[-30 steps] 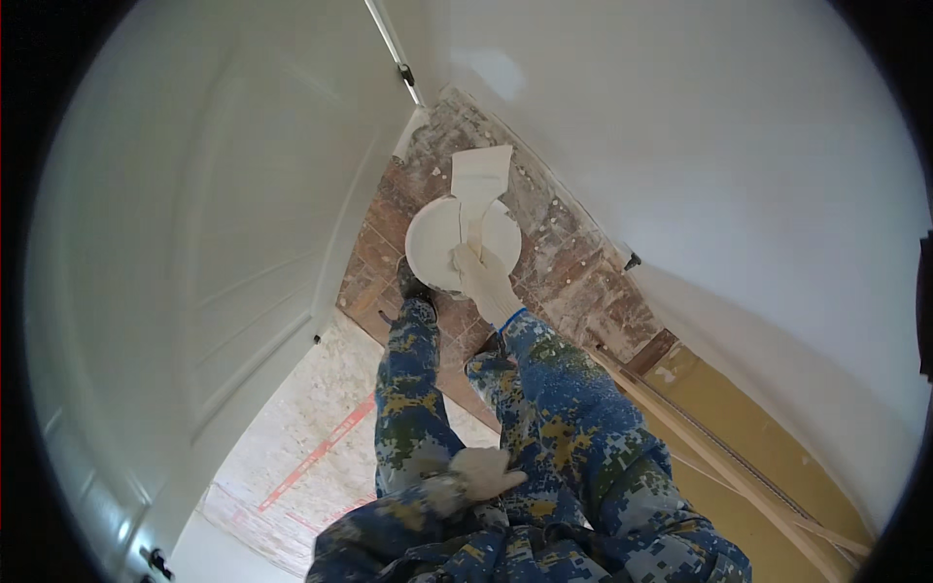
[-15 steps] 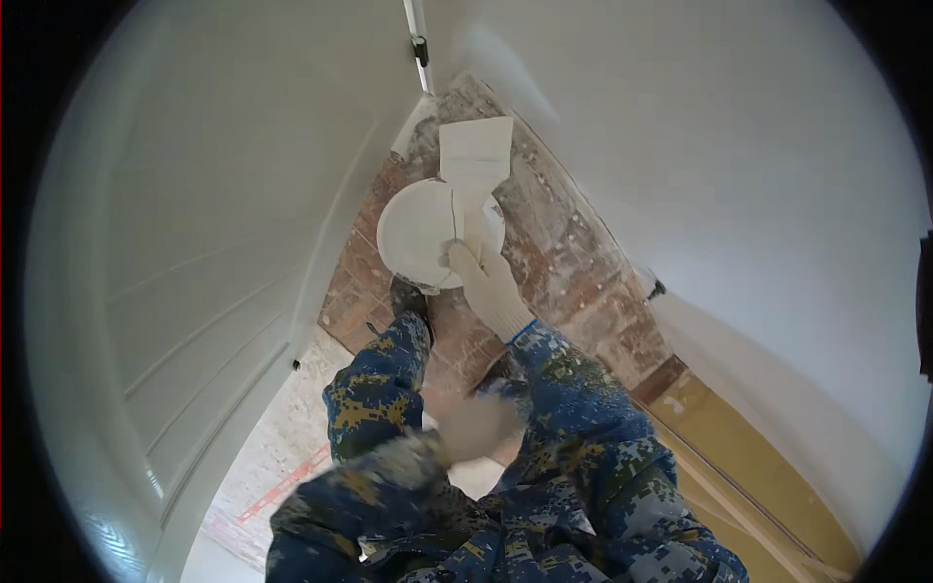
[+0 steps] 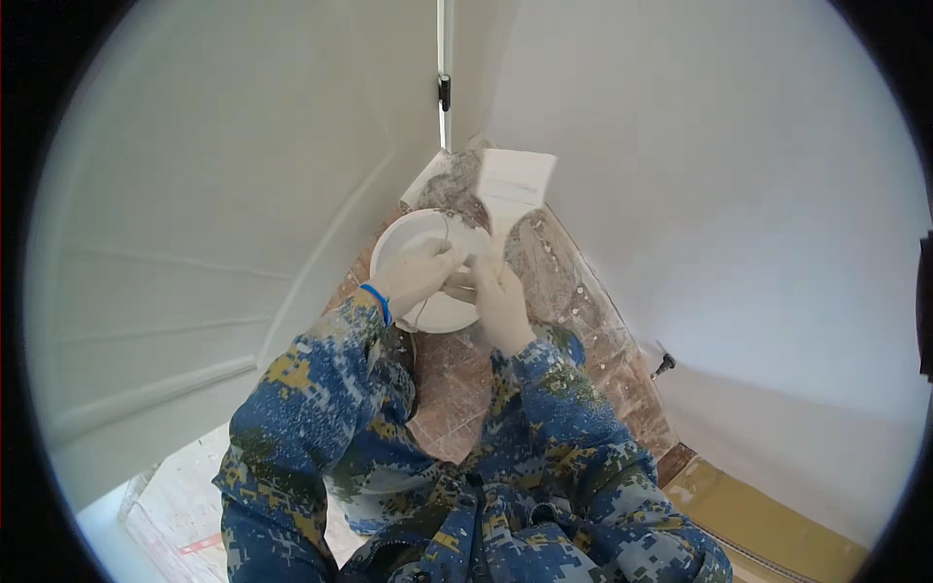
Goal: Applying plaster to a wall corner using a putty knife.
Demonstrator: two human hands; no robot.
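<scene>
A round white bucket (image 3: 394, 238) with a thin wire handle is in front of my legs, with pale material inside. My left hand (image 3: 416, 274), in a pale glove with a blue cuff, is over the bucket. Its fingers are curled at the wire handle, which runs into and out of the hand. My right hand (image 3: 505, 309), also gloved, is closed round the handle of a wide flat paintbrush (image 3: 518, 183) coated white. The brush's broad end points up and away, beyond the bucket's far right rim. Both hands are close together, and the fingers partly hide one another.
White walls (image 3: 739, 194) meet in a corner ahead, with a pale pole (image 3: 445, 126) bearing a black clamp. A small black fitting (image 3: 664, 365) sticks out at the right wall's foot. The splattered brick-coloured floor (image 3: 452, 389) narrows into the corner. A yellow-brown board (image 3: 768, 515) lies at lower right.
My left hand has come up from between my legs to the bucket's handle. My right hand and the brush have shifted right, the brush tilting rightward. The view has shifted.
</scene>
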